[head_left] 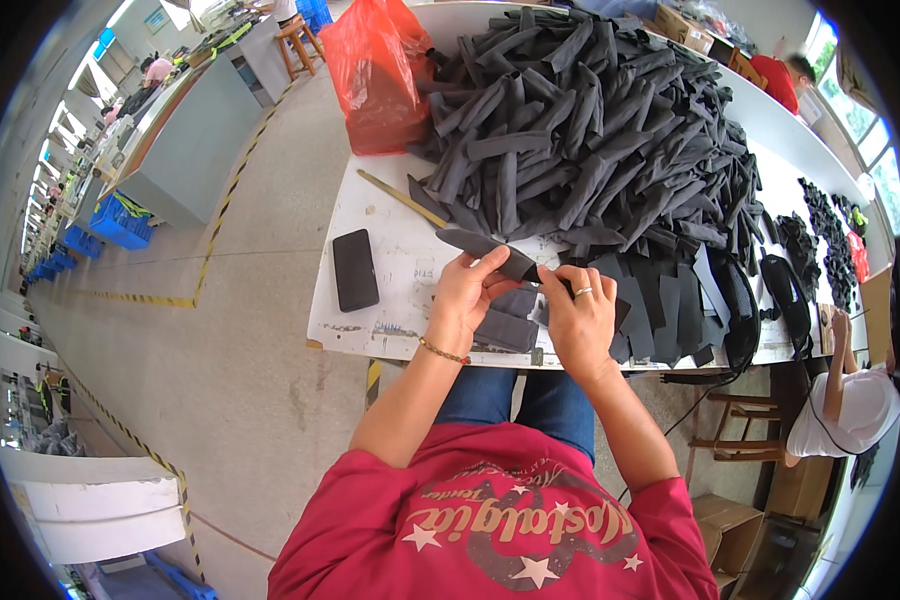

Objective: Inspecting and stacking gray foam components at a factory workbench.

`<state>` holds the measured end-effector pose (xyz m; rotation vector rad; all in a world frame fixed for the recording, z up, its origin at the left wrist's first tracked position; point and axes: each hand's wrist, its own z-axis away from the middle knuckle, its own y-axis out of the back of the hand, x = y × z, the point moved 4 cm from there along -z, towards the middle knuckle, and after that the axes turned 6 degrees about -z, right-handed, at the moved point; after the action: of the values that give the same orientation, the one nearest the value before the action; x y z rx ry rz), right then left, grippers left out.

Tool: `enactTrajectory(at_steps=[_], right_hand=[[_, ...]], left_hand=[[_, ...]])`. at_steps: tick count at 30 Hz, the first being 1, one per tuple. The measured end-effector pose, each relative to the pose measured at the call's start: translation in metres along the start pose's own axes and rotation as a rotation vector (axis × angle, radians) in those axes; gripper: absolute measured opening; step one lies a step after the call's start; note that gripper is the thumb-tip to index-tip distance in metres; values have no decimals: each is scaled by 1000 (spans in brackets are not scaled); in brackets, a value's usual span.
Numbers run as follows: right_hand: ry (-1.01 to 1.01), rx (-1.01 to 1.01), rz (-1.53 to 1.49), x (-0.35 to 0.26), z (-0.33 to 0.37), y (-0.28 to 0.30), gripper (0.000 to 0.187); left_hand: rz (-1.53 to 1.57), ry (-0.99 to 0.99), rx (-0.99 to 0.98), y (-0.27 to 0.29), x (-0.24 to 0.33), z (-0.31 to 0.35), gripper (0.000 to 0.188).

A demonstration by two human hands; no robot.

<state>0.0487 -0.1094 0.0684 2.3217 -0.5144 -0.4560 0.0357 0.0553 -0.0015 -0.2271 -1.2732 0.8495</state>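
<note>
Over the table's front part I hold a dark grey fabric strip (473, 241) with both hands. My left hand (462, 294) is closed round its middle, and the strip's rounded end sticks out to the left. My right hand (582, 318) pinches its other end, where a black piece (518, 266) shows; whether that is an insert or part of the strip I cannot tell. Below my hands lie folded dark grey fabric pieces (507, 328). Beside my right hand, flat black pieces (678, 305) lie overlapping. A large heap of similar strips (590, 130) rises just beyond.
A black phone (356, 270) and a thin wooden stick (400, 197) lie on the white table (320, 318). A red plastic bag (378, 80) stands at the far left corner. At the right sits a co-worker in white (848, 408), near a wooden stool (740, 428).
</note>
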Motion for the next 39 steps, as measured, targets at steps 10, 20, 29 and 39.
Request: enactTrajectory(at_steps=[10,20,29,39], right_hand=[[-143,117,-451,-24,3,-21,51],[-91,-21,-490,-17,12,-35,35],[-105,-36,-562,-10,19,-24,22],[-203,-189,-637,2,22,-25,16]], left_hand=[[47,-260,-238,-30,3,20,26],[92,-268,-220,-24,-21,23,28],[173,-286,-180,-23,-19,28,30],[199,-133,-146,-21,-20,29,33]])
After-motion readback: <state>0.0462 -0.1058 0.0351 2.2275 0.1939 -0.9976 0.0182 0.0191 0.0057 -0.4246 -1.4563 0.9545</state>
